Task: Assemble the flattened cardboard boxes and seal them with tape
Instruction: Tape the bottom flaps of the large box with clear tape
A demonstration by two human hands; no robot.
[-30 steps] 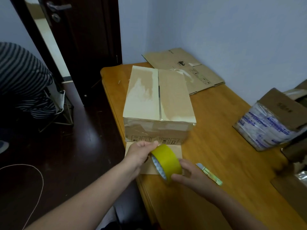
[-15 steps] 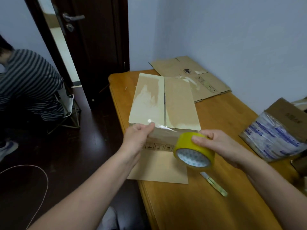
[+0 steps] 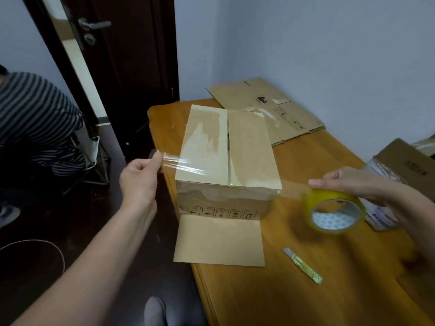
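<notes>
An assembled cardboard box (image 3: 249, 147) stands on the wooden table (image 3: 306, 290), its two top flaps closed with an untaped seam down the middle. One flap (image 3: 219, 241) lies flat in front of it. My left hand (image 3: 141, 180) pinches the free end of the clear tape (image 3: 179, 163) left of the box. My right hand (image 3: 353, 182) holds the yellow tape roll (image 3: 334, 210) to the box's right. The strip stretches between both hands above the box's near top edge.
A small utility knife (image 3: 303, 265) lies on the table near the front. Flattened cardboard (image 3: 270, 109) rests at the back against the wall. A plastic-wrapped package and box (image 3: 400, 165) sit at the right. A person in a striped shirt (image 3: 35, 118) crouches by the open door.
My hands moved apart, left hand leftward and right hand with the roll rightward, pulling out a longer strip of tape across the front of the box.
</notes>
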